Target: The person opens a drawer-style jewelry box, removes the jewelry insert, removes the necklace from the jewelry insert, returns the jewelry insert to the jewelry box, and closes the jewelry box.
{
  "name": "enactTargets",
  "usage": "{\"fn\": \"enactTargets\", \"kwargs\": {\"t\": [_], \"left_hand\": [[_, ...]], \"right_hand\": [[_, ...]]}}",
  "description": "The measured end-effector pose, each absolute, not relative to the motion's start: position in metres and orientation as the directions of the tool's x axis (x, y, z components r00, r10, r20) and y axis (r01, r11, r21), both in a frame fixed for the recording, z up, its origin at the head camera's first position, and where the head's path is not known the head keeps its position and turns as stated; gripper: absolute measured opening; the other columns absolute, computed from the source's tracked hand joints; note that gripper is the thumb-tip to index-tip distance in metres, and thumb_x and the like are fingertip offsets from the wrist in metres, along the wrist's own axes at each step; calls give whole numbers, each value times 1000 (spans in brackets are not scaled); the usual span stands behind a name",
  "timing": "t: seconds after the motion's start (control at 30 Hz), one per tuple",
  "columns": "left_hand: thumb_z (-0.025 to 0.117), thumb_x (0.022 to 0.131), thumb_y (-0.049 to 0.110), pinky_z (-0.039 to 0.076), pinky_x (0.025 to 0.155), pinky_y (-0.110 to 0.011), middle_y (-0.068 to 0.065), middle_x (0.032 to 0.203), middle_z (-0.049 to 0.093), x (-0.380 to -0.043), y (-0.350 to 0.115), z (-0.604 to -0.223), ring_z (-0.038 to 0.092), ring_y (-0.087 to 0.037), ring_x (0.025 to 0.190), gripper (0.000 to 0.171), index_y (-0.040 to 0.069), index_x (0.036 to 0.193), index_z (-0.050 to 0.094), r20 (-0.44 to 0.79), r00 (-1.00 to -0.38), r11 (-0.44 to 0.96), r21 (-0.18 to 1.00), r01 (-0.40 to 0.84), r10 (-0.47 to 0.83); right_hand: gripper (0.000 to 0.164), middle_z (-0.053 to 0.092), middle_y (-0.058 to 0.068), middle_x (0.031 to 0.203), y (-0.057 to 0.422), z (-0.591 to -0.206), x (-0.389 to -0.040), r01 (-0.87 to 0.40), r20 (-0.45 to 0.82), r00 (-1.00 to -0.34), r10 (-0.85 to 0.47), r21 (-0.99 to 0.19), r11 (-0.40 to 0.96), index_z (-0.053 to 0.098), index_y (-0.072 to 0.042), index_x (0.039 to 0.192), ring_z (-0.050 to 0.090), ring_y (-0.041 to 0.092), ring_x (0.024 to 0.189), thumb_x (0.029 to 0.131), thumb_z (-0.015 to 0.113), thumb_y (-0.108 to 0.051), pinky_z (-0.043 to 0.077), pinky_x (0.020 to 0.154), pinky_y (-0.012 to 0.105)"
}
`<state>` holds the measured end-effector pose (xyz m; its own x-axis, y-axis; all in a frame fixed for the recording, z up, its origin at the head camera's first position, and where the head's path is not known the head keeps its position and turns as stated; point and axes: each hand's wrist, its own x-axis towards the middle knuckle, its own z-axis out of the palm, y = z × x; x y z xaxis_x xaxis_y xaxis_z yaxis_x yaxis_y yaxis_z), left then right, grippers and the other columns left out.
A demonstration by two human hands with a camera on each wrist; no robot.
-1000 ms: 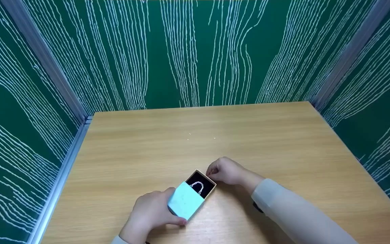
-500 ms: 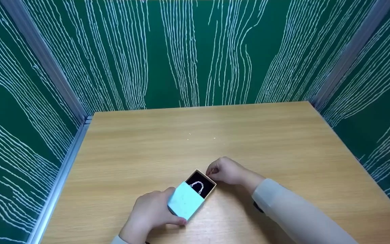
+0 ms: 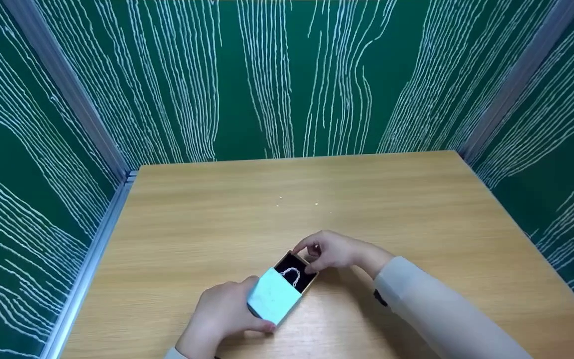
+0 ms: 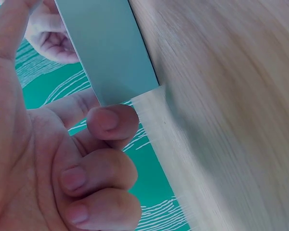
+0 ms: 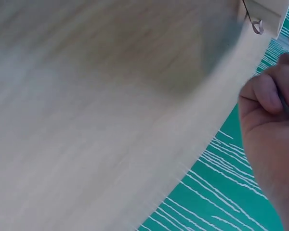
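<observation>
A turquoise slide-out jewelry box [image 3: 273, 295] lies slantwise on the table. My left hand [image 3: 227, 304] grips its sleeve, thumb along the near side. The tray [image 3: 310, 288], lined in black, is partly out toward the upper right. In it shows a silvery, twisted bracelet-like loop [image 3: 297, 274], part of it hidden under the sleeve. My right hand [image 3: 334, 250] is at the tray's outer end, index finger at the far corner and thumb over the right rim, apart from each other. In the right wrist view a small ribbon loop [image 5: 257, 27] hangs free from the tray's end.
The wooden table [image 3: 207, 209] reaches back to green walls [image 3: 227, 99] with white wavy lines. A few tiny pale specks [image 3: 316, 204] lie beyond the hands. A metal rail [image 3: 87, 259] runs along the left edge.
My right hand has let go of the tray's outer end and spread thumb and index finger over its rim. The left hand and the box stay where they were.
</observation>
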<state>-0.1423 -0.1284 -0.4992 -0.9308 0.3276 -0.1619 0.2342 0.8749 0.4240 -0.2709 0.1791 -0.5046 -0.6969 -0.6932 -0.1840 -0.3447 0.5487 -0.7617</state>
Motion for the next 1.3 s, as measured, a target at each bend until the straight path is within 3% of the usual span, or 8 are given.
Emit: {"fn": "enactTargets", "kwargs": {"t": [0.3, 0.6, 0.77, 0.87, 1.07, 1.3], "left_hand": [[99, 68, 73, 55, 78, -48, -1, 104, 77, -142, -129, -500, 66, -19, 87, 104, 19, 151, 66, -167, -930, 876, 423, 231, 327], [97, 68, 76, 57, 82, -50, -5, 110, 80, -144, -129, -500, 69, -21, 92, 109, 19, 155, 64, -176, -929, 881, 414, 231, 326], [98, 67, 76, 57, 82, -50, -5, 112, 80, -143, -130, -500, 69, -21, 93, 110, 20, 155, 64, -174, -931, 881, 415, 226, 321], [98, 67, 75, 55, 78, -48, -2, 107, 79, -143, -130, -501, 68, -20, 89, 106, 21, 152, 66, -162, -933, 878, 419, 231, 322], [98, 66, 74, 53, 74, -45, 0, 101, 77, -143, -131, -502, 66, -18, 86, 104, 22, 150, 67, -150, -933, 874, 424, 237, 326], [97, 66, 75, 55, 78, -47, -1, 107, 79, -144, -131, -503, 67, -19, 90, 107, 22, 154, 66, -159, -933, 876, 423, 232, 324]], "right_hand": [[63, 64, -3, 92, 171, -502, -275, -383, -281, -669, -688, -662, 644, 76, -21, 146, 54, 13, 89, 86, 95, -11, 47, 86, 31], [69, 67, -2, 90, 159, -492, -273, -422, -325, -667, -671, -577, 699, 76, -19, 147, 54, 11, 86, 83, 98, -9, 48, 85, 30], [69, 77, -2, 108, 150, -489, -269, -464, -342, -672, -657, -497, 733, 75, -19, 148, 60, 13, 94, 84, 100, -11, 55, 95, 37], [65, 82, -3, 119, 144, -488, -267, -518, -326, -679, -658, -423, 743, 78, -21, 142, 66, 14, 99, 82, 102, -16, 60, 102, 42], [51, 83, -8, 107, 137, -488, -265, -615, -299, -677, -672, -271, 741, 82, -26, 125, 68, 13, 92, 79, 104, -27, 62, 94, 42], [37, 79, -11, 96, 139, -492, -270, -661, -256, -653, -713, -268, 701, 83, -27, 110, 61, 10, 83, 78, 102, -27, 58, 81, 37]]}}
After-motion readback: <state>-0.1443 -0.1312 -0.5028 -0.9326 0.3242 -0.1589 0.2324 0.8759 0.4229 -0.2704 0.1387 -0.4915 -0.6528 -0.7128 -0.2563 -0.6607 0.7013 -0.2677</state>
